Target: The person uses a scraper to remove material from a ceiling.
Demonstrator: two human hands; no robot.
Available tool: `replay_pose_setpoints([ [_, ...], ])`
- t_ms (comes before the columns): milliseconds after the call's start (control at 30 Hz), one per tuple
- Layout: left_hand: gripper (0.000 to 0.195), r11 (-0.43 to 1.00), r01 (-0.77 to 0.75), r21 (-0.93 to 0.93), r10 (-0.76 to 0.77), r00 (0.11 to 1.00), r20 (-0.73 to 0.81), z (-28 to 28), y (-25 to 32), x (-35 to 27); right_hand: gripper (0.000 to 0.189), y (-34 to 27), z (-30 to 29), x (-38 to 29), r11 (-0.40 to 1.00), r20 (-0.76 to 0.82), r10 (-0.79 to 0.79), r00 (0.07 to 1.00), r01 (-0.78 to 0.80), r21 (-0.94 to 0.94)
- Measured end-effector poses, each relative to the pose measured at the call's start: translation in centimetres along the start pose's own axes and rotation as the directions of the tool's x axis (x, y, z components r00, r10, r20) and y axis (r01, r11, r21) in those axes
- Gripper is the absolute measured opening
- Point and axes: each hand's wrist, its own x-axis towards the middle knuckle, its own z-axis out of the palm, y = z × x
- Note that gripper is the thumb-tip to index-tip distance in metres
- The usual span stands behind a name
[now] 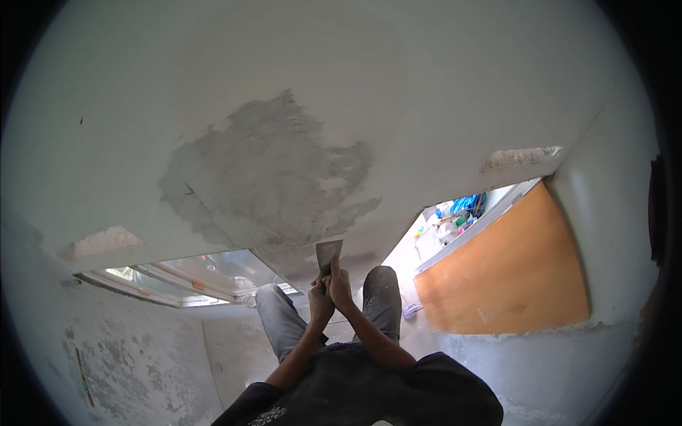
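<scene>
A flat metal putty knife [329, 254] points away from me, its blade near the lower edge of a grey plaster patch [256, 170] on the white wall. My right hand [339, 285] grips it, with the thumb lying along the blade. Close beside it, my left hand [321, 303] is closed around the handle end, which the fingers mostly hide. The patch has ragged edges, and a dark mark shows on its left side. Whether the blade touches the wall cannot be told.
An orange door [506, 271] stands open at the right, with cluttered items beyond the doorway. At the left is a window [197, 277] with a pale frame. A purple object [411, 311] lies on the floor near my right leg. The left wall [133, 362] has flaking paint.
</scene>
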Motion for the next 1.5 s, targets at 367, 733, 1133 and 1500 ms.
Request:
replay_pose_setpoints([
  [367, 0.023, 0.987, -0.069, -0.144, 0.067, 0.998, -0.020, 2.3, -2.4, 1.7, 0.069, -0.9, -0.6, 1.7, 0.995, 0.045, -0.066, 0.997, 0.069, -0.068],
  [733, 0.026, 0.978, -0.094, -0.186, 0.111, 0.990, 0.086, 2.5, -3.0, 2.9, 0.067, 0.3, -1.1, 2.6, 0.973, -0.033, -0.123, 0.992, 0.114, -0.203],
  [1133, 0.026, 0.983, -0.094, -0.157, 0.112, 0.987, 0.113, 3.5, -5.2, 3.4, 0.067, 0.5, -0.9, 3.0, 0.989, -0.081, -0.061, 0.995, 0.050, -0.136],
  [1500, 0.029, 0.982, -0.165, -0.090, 0.173, 0.982, 0.082, 3.7, -4.8, 4.1, 0.068, -0.2, -0.9, 3.1, 0.958, -0.110, -0.168, 0.980, 0.136, -0.253],
])
